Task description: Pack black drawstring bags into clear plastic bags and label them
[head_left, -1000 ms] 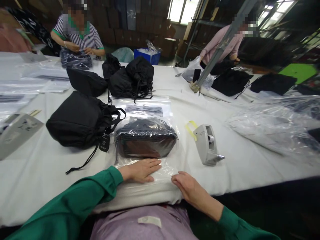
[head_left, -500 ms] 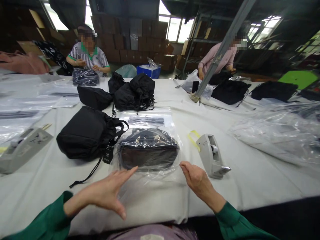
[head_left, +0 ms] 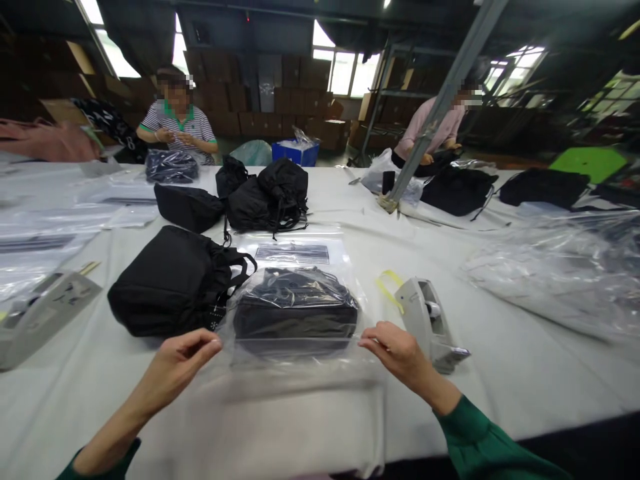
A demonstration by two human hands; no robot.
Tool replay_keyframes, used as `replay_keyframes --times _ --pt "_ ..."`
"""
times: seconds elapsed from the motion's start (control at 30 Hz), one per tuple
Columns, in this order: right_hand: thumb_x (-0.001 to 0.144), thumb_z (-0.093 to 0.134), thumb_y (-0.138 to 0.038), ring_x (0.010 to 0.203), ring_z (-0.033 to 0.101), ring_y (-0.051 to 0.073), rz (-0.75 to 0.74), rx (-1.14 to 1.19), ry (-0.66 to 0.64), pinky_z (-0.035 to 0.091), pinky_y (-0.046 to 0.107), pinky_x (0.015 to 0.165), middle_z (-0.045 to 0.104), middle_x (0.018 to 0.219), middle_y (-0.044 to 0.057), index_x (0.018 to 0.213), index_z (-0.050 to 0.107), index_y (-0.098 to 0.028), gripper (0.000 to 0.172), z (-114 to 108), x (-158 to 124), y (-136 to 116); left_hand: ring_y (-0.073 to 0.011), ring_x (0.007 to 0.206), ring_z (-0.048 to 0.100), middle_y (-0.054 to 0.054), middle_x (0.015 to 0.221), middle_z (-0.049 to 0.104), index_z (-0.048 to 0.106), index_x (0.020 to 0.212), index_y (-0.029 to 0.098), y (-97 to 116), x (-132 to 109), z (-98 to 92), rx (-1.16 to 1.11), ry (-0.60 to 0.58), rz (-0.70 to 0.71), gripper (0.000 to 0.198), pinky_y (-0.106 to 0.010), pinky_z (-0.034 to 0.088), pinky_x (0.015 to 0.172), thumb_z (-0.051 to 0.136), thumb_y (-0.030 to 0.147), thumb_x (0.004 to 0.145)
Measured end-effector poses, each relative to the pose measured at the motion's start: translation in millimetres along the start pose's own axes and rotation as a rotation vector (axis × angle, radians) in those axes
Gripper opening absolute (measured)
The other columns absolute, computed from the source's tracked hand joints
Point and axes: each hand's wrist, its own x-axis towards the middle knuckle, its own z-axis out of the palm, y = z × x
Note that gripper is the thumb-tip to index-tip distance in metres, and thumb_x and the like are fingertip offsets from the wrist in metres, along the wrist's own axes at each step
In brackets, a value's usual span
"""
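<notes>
A black bag (head_left: 295, 320) lies inside a clear plastic bag (head_left: 300, 365) on the table in front of me. My left hand (head_left: 181, 363) pinches the near left side of the plastic between thumb and fingers. On the opposite side, my right hand (head_left: 395, 352) is closed on the plastic's edge. Between the two hands the near edge of the plastic is stretched across. Just left of it sits a black drawstring bag (head_left: 163, 280) with a handle and a tag. Right of my right hand stands a grey tape dispenser (head_left: 425, 310) with a yellow strip beside it.
More black drawstring bags (head_left: 277, 190) lie farther back. A second tape dispenser (head_left: 53, 310) and flat plastic bags (head_left: 45, 250) are at left; loose plastic (head_left: 555, 273) is heaped at right. Two people work across the table (head_left: 345, 217), near a slanted metal post (head_left: 440, 107).
My left hand has moved left and from spread fingers to a pinch on the plastic. The plastic's near edge is now pulled out between both hands. My right hand stays at the right edge.
</notes>
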Motion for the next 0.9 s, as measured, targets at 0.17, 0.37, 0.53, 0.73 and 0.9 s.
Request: replay_keyframes --times 0.17,0.37,0.53,0.73,0.9 --pt "0.098 0.052 -0.031 0.072 0.061 0.018 0.175 0.17 0.025 0.05 0.03 0.067 0.063 0.077 0.005 0.086 0.065 -0.021 0.021 -3 22 0 -0.0242 0.111 0.06 -0.009 0.122 0.064 0.064 0.078 0.02 -5 37 -1.0 0.041 0.05 0.16 0.029 -0.03 0.049 0.093 0.052 0.043 0.092" --pt "0.093 0.059 -0.043 0.063 0.058 0.017 0.347 0.244 0.135 0.046 0.029 0.057 0.062 0.068 0.003 0.068 0.064 -0.02 0.034 17 28 27 -0.0238 0.109 0.063 -0.011 0.12 0.067 0.057 0.081 0.019 -33 55 32.3 -0.242 -0.039 -0.042 0.037 -0.032 0.049 0.093 0.043 0.05 0.096" --pt "0.089 0.064 -0.043 0.064 0.058 0.017 0.399 0.321 0.167 0.046 0.029 0.06 0.063 0.07 0.003 0.067 0.065 -0.02 0.032 27 35 41 -0.0223 0.094 0.066 -0.007 0.097 0.072 0.059 0.078 0.018 -44 61 38.2 -0.378 -0.033 -0.145 0.041 -0.028 0.052 0.08 0.049 0.056 0.092" --pt "0.088 0.063 -0.041 0.09 0.067 0.022 0.475 0.499 0.143 0.05 0.028 0.063 0.071 0.107 0.012 0.065 0.064 -0.018 0.033 31 40 38 -0.0273 0.104 0.065 -0.008 0.11 0.07 0.065 0.101 0.02 -37 63 13.4 -0.126 -0.09 -0.087 0.039 -0.038 0.053 0.09 0.051 0.055 0.09" --pt "0.086 0.065 -0.042 0.073 0.067 0.018 0.537 0.554 0.179 0.051 0.027 0.058 0.073 0.1 0.011 0.066 0.065 -0.017 0.032 37 35 38 -0.0396 0.134 0.042 -0.017 0.141 0.051 0.051 0.127 0.022 15 47 28.9 0.395 0.388 0.171 0.048 -0.066 0.028 0.108 0.049 0.053 0.091"
